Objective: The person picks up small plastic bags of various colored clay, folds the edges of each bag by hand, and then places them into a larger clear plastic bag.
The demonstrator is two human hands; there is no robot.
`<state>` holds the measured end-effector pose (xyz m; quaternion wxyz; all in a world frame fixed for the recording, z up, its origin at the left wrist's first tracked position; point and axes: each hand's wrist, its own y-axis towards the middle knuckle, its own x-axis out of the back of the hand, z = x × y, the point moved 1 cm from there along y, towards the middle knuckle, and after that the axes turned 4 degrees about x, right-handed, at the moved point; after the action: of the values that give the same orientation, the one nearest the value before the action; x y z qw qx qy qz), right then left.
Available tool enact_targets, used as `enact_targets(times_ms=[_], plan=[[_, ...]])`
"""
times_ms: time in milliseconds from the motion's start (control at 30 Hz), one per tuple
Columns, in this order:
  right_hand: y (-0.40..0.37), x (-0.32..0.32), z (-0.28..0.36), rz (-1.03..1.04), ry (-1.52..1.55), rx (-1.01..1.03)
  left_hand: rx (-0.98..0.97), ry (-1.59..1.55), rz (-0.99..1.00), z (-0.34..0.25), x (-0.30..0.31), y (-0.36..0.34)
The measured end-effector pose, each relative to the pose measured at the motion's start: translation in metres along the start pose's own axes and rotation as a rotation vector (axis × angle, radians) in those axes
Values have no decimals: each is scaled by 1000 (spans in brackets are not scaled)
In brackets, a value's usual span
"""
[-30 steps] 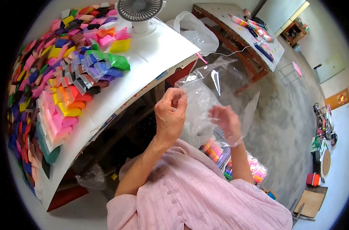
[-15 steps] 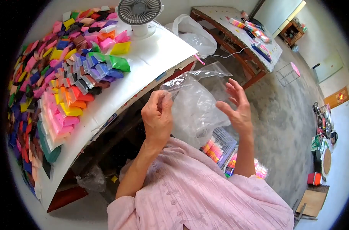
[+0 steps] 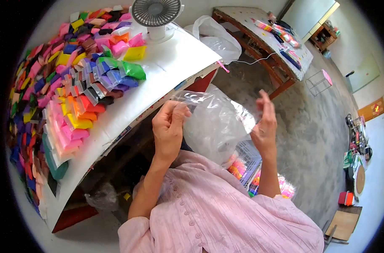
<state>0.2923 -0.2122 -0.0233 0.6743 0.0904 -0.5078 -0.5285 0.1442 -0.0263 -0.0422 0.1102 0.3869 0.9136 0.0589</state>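
A clear plastic bag (image 3: 215, 122) hangs in front of my chest, its upper edge pulled into a glossy fold. My left hand (image 3: 168, 128) pinches the bag's left corner between thumb and fingers. On the other side, my right hand (image 3: 265, 124) has its fingers stretched upward and slightly blurred. The bag's right edge reaches the base of that hand's thumb, and the thumb itself is hard to make out.
Several colourful small packets (image 3: 69, 84) cover the left of a white table (image 3: 158, 71), with a fan (image 3: 156, 17) at its back. Below the bag is a grey-blue basket (image 3: 248, 156) beside bright packs (image 3: 236, 166). A second table (image 3: 259, 38) stands behind, near a pink-topped stool (image 3: 326, 78).
The bag's right side has swung down and outward to my right hand. That hand's fingers have straightened upward, while my left hand keeps its pinch and has barely shifted.
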Motion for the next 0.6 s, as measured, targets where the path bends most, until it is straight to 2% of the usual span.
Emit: enact_targets(times_ms=[100, 233, 267, 367, 400, 500, 600], plan=[[13, 4, 30, -235, -156, 358, -43, 115, 59, -5, -7, 5], [22, -2, 33, -220, -9, 647, -99, 292, 174, -18, -18, 10], [22, -3, 30, -210, 30, 657, -62, 335, 252, -15, -15, 13], [36, -4, 40, -248, -17, 583, -190, 275, 102, -7, -28, 4], [39, -3, 43, -276, -26, 520, -182, 411, 153, -11, -27, -3], [49, -2, 50, -370, -30, 362, -368, 660, 81, -20, -32, -36], [55, -3, 54, -472, 13, 255, -357, 895, -29, -4, -23, -57]])
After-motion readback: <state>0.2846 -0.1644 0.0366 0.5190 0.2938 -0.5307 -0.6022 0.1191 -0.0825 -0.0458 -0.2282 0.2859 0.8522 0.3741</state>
